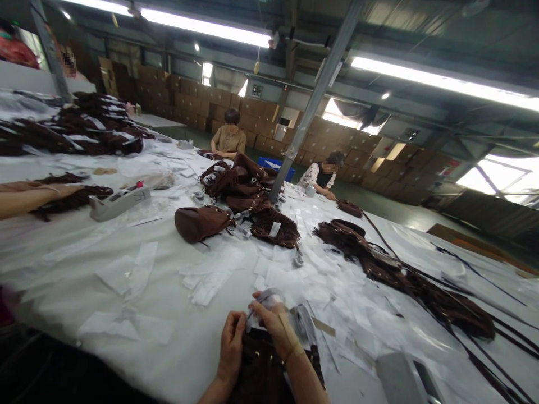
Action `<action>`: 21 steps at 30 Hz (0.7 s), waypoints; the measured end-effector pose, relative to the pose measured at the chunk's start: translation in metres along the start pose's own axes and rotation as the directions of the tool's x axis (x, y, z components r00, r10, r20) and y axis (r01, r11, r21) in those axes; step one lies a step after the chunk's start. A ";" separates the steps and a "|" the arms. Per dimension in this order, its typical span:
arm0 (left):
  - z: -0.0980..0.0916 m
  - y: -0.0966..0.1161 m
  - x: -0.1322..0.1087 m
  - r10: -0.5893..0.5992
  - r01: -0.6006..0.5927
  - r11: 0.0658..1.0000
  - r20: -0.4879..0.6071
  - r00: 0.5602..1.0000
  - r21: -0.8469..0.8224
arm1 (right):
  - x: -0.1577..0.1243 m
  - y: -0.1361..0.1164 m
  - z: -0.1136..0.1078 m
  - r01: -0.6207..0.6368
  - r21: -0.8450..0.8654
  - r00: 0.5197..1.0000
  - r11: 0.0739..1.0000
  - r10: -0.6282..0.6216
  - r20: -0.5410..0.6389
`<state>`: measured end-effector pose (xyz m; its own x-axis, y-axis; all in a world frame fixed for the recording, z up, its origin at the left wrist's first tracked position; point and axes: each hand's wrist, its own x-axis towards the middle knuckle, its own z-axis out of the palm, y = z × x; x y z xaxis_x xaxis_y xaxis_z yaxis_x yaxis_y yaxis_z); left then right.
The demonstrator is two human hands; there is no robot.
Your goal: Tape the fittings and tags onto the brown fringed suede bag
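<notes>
Brown bag (259,367) at the near edge of the white table (164,286), mouth uppermost, between and below both hands. Left hand (231,339) at the left side of the mouth, thumb and forefinger pressed together; impossible to tell on what. Right hand (273,321) above the mouth, fingers curled and pinching a grey-white wrap (270,296), the hold partly hidden. Just right of this hand, a grey coil (305,326); farther right, a grey dispenser (402,376). Beyond, scattered white paper (219,275) and a heap of brown bags (246,191) beside a slanting metal post (311,106). At far left, a co-worker's arm (29,199) over dark fringed goods (76,197); across the table, two seated co-workers (229,139), heads lowered.
</notes>
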<state>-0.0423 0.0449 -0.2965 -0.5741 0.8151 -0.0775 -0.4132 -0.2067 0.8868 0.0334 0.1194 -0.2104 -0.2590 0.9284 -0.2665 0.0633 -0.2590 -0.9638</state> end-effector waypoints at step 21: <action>0.023 0.036 0.004 -0.154 0.222 0.971 0.474 0.867 -0.092 | -0.009 -0.043 -0.029 0.071 0.039 0.997 0.997 -0.072 0.015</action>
<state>-0.0432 0.0533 -0.2545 -0.0991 0.9950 0.0127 -0.5938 -0.0693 0.8017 0.0612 0.1301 -0.1670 -0.2778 0.9404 -0.1962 0.0066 -0.2023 -0.9793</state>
